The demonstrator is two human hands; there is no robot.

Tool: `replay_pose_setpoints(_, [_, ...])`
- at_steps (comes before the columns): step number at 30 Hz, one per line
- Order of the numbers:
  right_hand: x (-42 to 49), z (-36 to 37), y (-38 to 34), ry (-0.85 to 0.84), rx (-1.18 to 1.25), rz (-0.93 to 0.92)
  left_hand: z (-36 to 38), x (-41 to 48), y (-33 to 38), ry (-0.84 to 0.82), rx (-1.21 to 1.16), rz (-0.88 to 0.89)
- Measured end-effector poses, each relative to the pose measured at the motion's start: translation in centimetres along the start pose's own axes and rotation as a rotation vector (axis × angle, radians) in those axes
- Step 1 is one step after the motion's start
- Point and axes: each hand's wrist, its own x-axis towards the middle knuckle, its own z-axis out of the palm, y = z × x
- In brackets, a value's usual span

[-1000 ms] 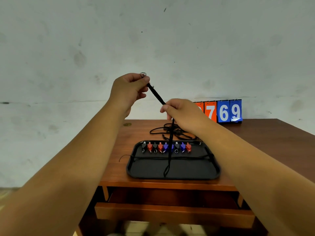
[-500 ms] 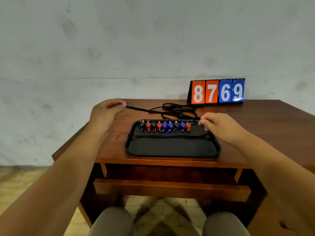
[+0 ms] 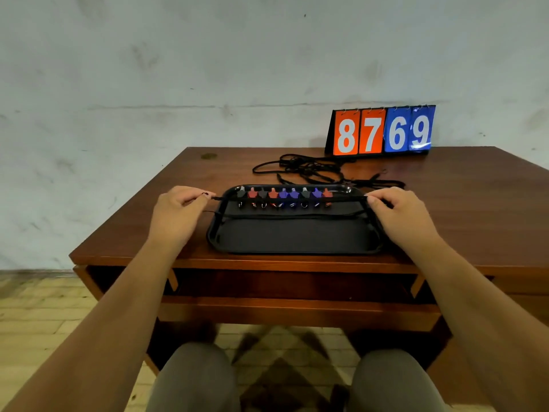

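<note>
The black cord is now pulled out straight, low across the far part of the black tray. It runs just over a row of 9 little star charms in red, blue and black. 1 second ago it was up in the air, slanting between the hands, with one end hanging down into the tray. Half a second ago it was low, but behind the tray. So it has come down and toward the person, and it is level now.

The left hand pinches one end of the cord at the left side of the tray. The right hand pinches the other end at the right side. Both hands sit low by the desk.

I think the cord is being laid down in the tray, and that step looks almost done. The hands likely only need to lower it a bit and let go. I cannot tell if it is touching the stars yet.

Another black cord already lies across the tray, a little nearer. Behind the tray is a messy pile of more black cords. At the back stands a number board that reads 8769.
</note>
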Motion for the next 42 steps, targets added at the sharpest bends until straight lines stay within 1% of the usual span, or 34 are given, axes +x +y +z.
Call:
replay_pose_setpoints(2, [-0.1,-0.1,0.3,0.021,0.007,-0.021,0.1,0.2,-0.5,0.002,0.001,-0.002])
replay_pose_setpoints(6, [0.0,-0.2,0.8,0.012,0.073,0.014,0.3,0.3,-1.2,0.053,-0.128,-0.124])
replay_pose_setpoints(8, [0.0,-0.1,1.0,-0.01,0.068,0.021,0.2,0.3,-1.1,0.071,-0.143,-0.162])
replay_pose_setpoints(13, [0.2,0.0,1.1,-0.057,0.045,0.05,0.2,0.3,-1.2,0.034,-0.119,-0.182])
replay_pose_setpoints(16, [0.4,0.1,1.3,-0.077,0.035,0.046,0.3,0.1,-1.0,0.0,-0.057,-0.177])
replay_pose_setpoints(20, [0.7,0.3,1.6,-0.127,-0.019,0.03,0.3,0.0,-0.8,-0.009,0.011,-0.174])
replay_pose_setpoints(28, [0.9,0.4,1.8,-0.156,-0.01,0.026,0.4,-0.1,-0.7,-0.024,0.064,-0.192])
replay_pose_setpoints(33, [0.8,0.3,1.8,-0.125,0.026,0.004,0.4,-0.1,-0.6,-0.04,0.067,-0.205])
replay_pose_setpoints(38, [0.6,0.3,1.6,-0.1,0.067,0.036,0.4,-0.2,-0.5,-0.034,0.0,-0.215])
replay_pose_setpoints(42, [0.3,0.2,1.5,-0.038,0.104,0.079,0.3,-0.4,-0.3,-0.049,-0.042,-0.193])
